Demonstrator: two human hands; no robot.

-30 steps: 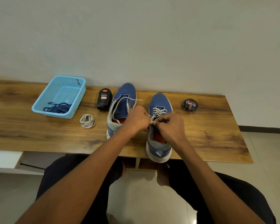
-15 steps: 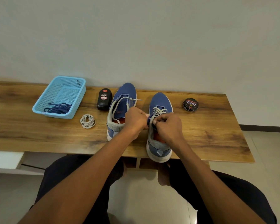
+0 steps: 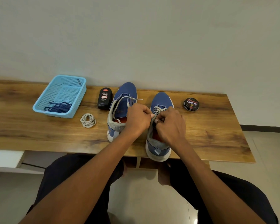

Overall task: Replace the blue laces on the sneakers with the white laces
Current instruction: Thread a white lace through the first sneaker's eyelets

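Pinching the white lace with both my left hand and right hand, I hide its ends over the right sneaker, blue, laced near the toe, on the bench.
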